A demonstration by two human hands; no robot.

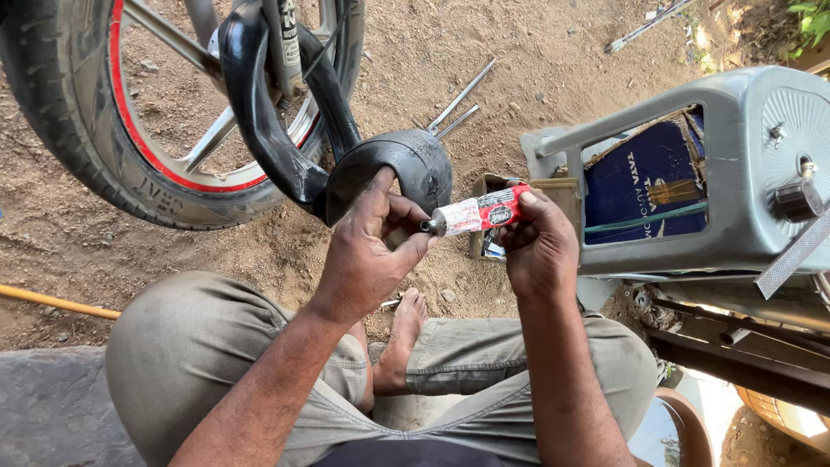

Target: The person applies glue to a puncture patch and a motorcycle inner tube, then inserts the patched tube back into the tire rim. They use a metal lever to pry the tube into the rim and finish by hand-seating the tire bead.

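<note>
Gripping glue tube [481, 211], right hand [540, 246]; left hand [373, 251] at its nozzle.

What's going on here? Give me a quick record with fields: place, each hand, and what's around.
place: sandy ground, person seated
left hand: at the nozzle end of the tube, against a black inner tube
right hand: holds a small red and white tube
nearby: motorcycle wheel, metal rods, grey plastic stool
</note>
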